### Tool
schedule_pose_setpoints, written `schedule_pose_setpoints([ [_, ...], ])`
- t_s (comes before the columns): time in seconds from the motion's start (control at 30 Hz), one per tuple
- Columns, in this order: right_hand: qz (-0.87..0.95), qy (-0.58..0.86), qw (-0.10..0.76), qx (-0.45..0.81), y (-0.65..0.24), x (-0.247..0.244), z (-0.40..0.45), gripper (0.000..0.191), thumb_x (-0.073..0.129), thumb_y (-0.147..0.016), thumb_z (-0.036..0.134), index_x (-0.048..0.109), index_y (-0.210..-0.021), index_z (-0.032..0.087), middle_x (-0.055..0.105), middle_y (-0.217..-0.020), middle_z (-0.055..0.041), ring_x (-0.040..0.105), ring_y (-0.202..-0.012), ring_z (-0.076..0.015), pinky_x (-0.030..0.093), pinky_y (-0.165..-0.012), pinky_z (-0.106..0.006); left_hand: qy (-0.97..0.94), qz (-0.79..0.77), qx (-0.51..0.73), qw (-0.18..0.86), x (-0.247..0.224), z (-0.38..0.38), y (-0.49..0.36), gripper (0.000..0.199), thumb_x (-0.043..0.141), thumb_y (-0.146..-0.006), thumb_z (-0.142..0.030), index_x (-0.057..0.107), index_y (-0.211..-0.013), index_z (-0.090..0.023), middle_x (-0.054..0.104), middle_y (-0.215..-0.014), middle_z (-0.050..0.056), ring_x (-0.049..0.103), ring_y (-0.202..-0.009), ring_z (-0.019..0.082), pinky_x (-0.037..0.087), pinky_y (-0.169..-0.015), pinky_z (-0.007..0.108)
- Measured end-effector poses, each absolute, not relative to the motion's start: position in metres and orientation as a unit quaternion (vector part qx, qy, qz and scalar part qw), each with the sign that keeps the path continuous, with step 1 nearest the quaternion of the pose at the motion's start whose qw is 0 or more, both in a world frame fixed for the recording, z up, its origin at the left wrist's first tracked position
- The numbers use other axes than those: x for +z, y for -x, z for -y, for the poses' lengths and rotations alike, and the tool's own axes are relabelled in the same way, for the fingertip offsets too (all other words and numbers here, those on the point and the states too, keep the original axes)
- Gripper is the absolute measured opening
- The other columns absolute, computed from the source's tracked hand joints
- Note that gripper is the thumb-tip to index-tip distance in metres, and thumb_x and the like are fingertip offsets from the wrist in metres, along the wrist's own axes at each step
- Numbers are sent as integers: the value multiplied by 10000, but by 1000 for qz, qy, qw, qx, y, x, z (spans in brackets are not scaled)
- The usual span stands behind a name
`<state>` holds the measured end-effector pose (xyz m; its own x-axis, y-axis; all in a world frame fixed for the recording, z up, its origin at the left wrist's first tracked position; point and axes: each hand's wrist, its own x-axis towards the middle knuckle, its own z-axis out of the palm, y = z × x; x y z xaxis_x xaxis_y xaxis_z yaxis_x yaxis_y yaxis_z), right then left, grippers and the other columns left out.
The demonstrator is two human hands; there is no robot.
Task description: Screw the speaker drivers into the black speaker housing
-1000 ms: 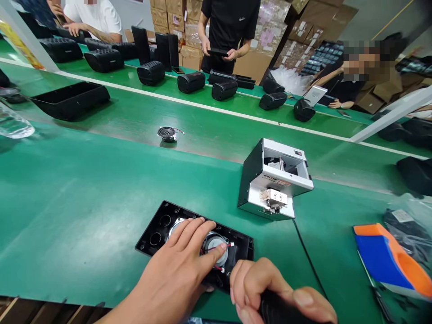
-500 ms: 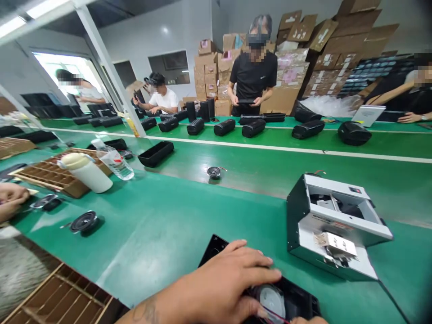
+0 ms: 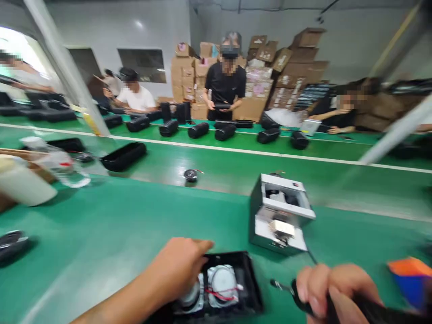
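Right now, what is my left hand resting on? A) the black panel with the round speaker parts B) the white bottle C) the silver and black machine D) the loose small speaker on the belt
A: the left hand lies on the black panel, beside its round speaker parts.

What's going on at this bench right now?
A person at a green bench steadies a black panel with the left hand; round speaker drivers with red wires sit in it. The right hand grips a dark tool, its tip just right of the panel. A small grey machine stands behind. Across the belt, other people handle black speaker housings in front of stacked cartons.
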<state>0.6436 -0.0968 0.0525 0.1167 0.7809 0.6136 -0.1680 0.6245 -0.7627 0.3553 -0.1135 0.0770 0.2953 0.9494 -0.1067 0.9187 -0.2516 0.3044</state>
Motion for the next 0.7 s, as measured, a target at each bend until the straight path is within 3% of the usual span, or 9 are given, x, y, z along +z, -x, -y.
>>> schedule_pose_setpoints([
  [0.03, 552, 271, 726, 308, -642, 63, 98, 278, 739, -1082, 304, 602, -842, 269, 480, -595, 45, 469, -492, -178, 502, -482, -292, -784, -598, 59, 156, 69, 116, -347, 507, 567, -1012, -139, 774, -1466, -225, 874, -1295, 125, 869, -1125, 394, 725, -983, 505],
  [0.07, 518, 276, 766, 261, -640, 72, 96, 184, 766, -1066, 189, 669, -1110, 339, 552, -705, 73, 499, -542, -159, 544, -567, -283, -780, -602, 69, 156, 58, 119, -337, 581, 479, -1031, -130, 710, -1559, -202, 821, -1420, 152, 850, -1180, 413, 721, -994, 546],
  [0.1, 521, 265, 778, 229, -638, 79, 92, 484, 764, -1062, 137, 604, -1403, 441, 577, -766, 94, 511, -560, -157, 552, -578, -272, -771, -613, 82, 152, 45, 122, -328, 621, 415, -1062, -159, 646, -1633, -234, 761, -1531, 139, 844, -1202, 405, 729, -978, 531],
  [0.13, 521, 270, 782, 209, -637, 84, 86, 660, 747, -1072, 109, 499, -1555, 483, 584, -806, 98, 520, -581, -161, 564, -604, -280, -765, -617, 121, 142, 31, 126, -319, 632, 390, -1099, -225, 578, -1692, -337, 692, -1635, 67, 837, -1232, 365, 731, -979, 456],
  [0.2, 529, 273, 782, 185, -638, 88, 73, 774, 737, -1085, 113, 379, -1656, 493, 580, -851, 94, 536, -613, -163, 572, -623, -292, -751, -614, 206, 130, 3, 136, -306, 672, 397, -1120, -279, 427, -1754, -498, 553, -1763, -51, 816, -1284, 293, 710, -985, 318],
  [0.33, 556, 269, 770, 161, -643, 83, 56, 723, 710, -1114, 138, 391, -1662, 487, 574, -882, 88, 541, -630, -150, 576, -652, -306, -734, -614, 254, 138, -33, 155, -317, 709, 419, -1110, -245, 411, -1729, -591, 347, -1870, -99, 807, -1294, 272, 708, -928, 254],
  [0.43, 578, 267, 757, 149, -642, 79, 48, 723, 707, -1113, 146, 373, -1671, 462, 577, -881, 87, 567, -632, -150, 581, -650, -309, -717, -620, 289, 135, -36, 160, -348, 716, 399, -1079, -197, 520, -1683, -562, 320, -1884, -84, 785, -1336, 311, 737, -840, 279],
  [0.57, 586, 279, 744, 161, -638, 75, 38, 700, 750, -1082, 169, 388, -1633, 402, 598, -900, 78, 595, -618, -155, 587, -620, -312, -672, -663, 296, 147, -21, 160, -385, 688, 351, -1085, -134, 682, -1568, -494, 310, -1890, -86, 755, -1391, 311, 736, -973, 376],
  [0.7, 589, 290, 733, 176, -634, 72, 35, 579, 763, -1070, 200, 452, -1532, 359, 611, -851, 89, 586, -588, -146, 565, -604, -293, -650, -686, 285, 161, 1, 159, -400, 622, 261, -1160, -205, 706, -1541, -412, 304, -1899, -39, 827, -1260, 280, 752, -912, 394],
])
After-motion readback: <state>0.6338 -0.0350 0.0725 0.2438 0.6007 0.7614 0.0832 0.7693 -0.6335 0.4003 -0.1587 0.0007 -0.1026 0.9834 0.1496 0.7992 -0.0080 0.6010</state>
